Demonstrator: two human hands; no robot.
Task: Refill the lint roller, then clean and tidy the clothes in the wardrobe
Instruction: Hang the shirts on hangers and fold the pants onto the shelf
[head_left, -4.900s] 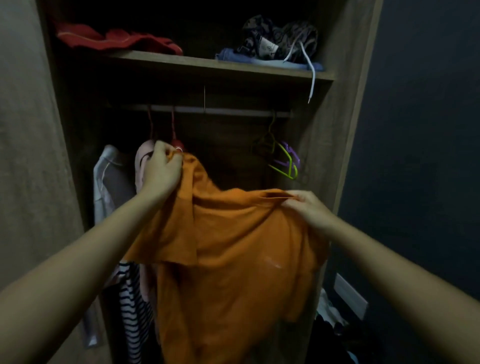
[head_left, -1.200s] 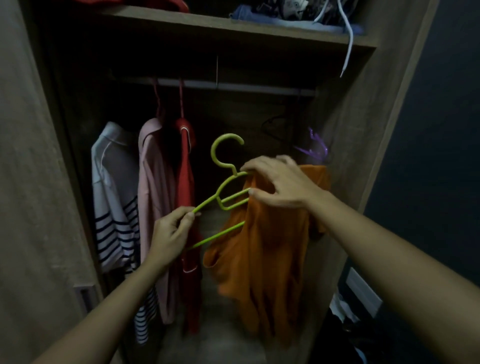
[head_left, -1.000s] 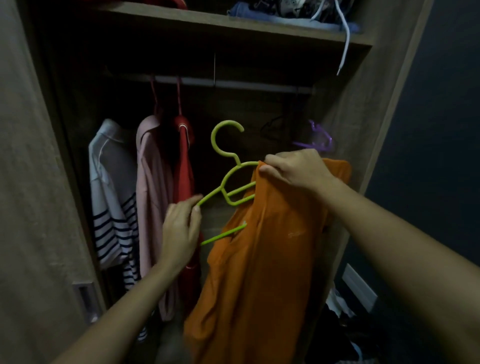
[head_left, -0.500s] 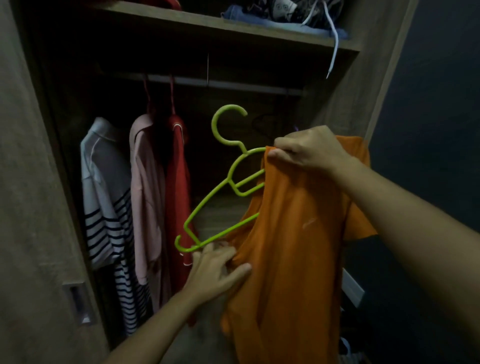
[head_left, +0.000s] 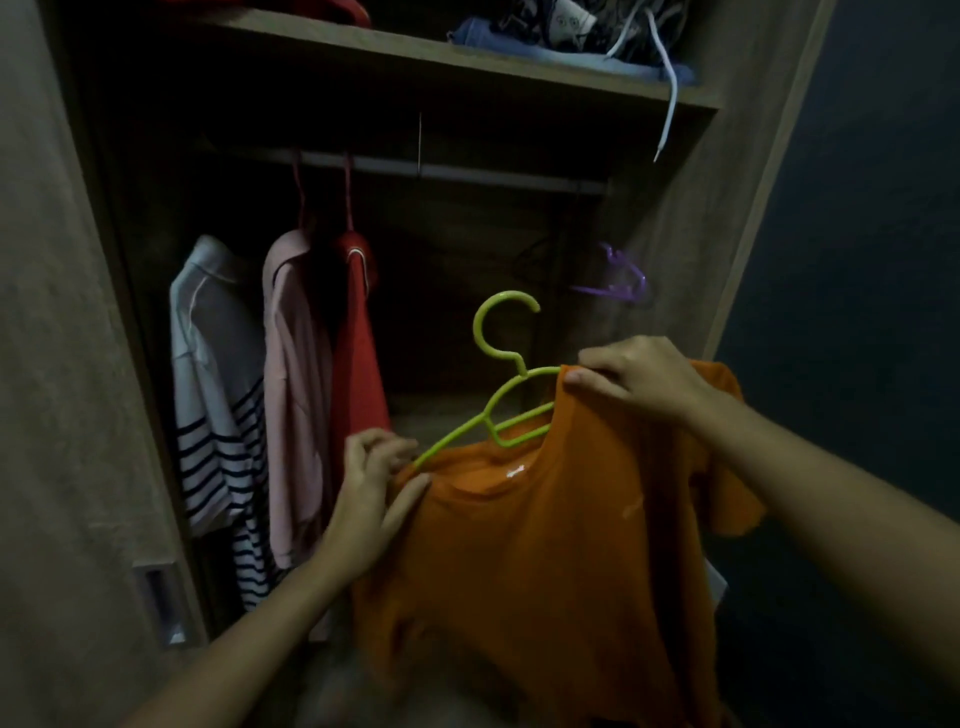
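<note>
An orange T-shirt (head_left: 545, 561) hangs in front of the open wardrobe, partly over a lime green hanger (head_left: 501, 358) whose hook points up. My left hand (head_left: 371, 488) pinches the shirt's left shoulder at the hanger's left arm. My right hand (head_left: 641, 376) grips the shirt's right shoulder and the hanger's right arm under it. The hanger's lower bar is hidden inside the shirt. No lint roller is in view.
On the rail (head_left: 441, 169) hang a white striped shirt (head_left: 213, 395), a pink shirt (head_left: 296, 374) and a red garment (head_left: 358, 343). A purple hanger (head_left: 618, 280) hangs at the right. Folded clothes (head_left: 571, 31) lie on the shelf (head_left: 415, 47) above, a white cord dangling.
My left hand has drawn the shirt's left shoulder up over the hanger's left arm. The shirt and hanger have come lower and level; my right hand keeps its grip.
</note>
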